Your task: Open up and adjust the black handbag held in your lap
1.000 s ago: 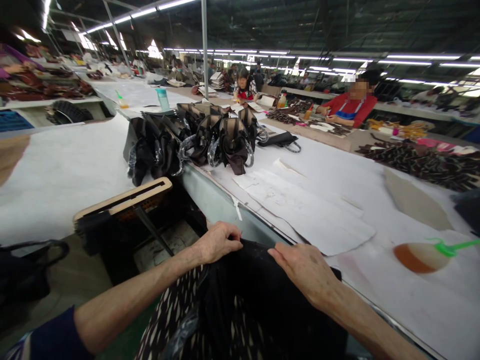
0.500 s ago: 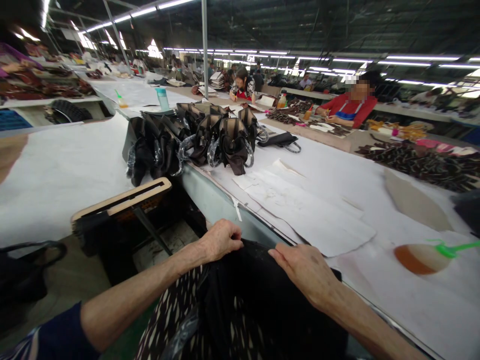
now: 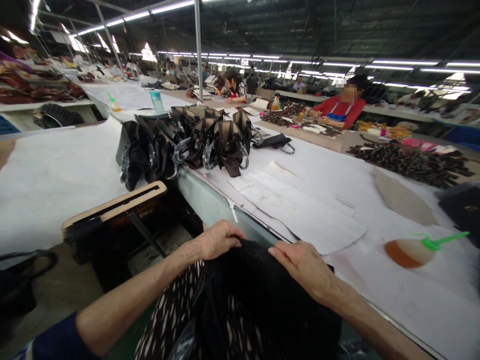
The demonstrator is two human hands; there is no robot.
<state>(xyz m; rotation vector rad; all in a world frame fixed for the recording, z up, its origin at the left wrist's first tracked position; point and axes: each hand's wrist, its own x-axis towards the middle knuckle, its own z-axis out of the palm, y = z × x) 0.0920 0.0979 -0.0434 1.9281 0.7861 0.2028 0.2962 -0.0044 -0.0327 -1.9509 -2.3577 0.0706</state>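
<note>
A black handbag [image 3: 277, 295] lies over my lap, against the patterned cloth on my legs. My left hand [image 3: 221, 239] pinches its upper edge, fingers curled over the rim. Further right along the same edge, my right hand [image 3: 300, 260] grips it between thumb and fingers. The black material between the two hands looks stretched fairly straight. Below, part of a plastic-wrapped handle [image 3: 183, 340] shows near my left forearm. The bag's lower part is dark and hard to make out.
Several dark handbags [image 3: 225, 145] with wrapped handles stand at the table corner. A slotted wooden frame [image 3: 116, 207] on a post is at left. A bottle of amber liquid with a green nozzle [image 3: 412, 251] lies on the papered table [image 3: 378, 285]. A person in red [image 3: 343, 107] works across it.
The view has shifted slightly, so the surroundings sit a little further left. Both hands keep their hold on the bag's edge, with hardly any movement.
</note>
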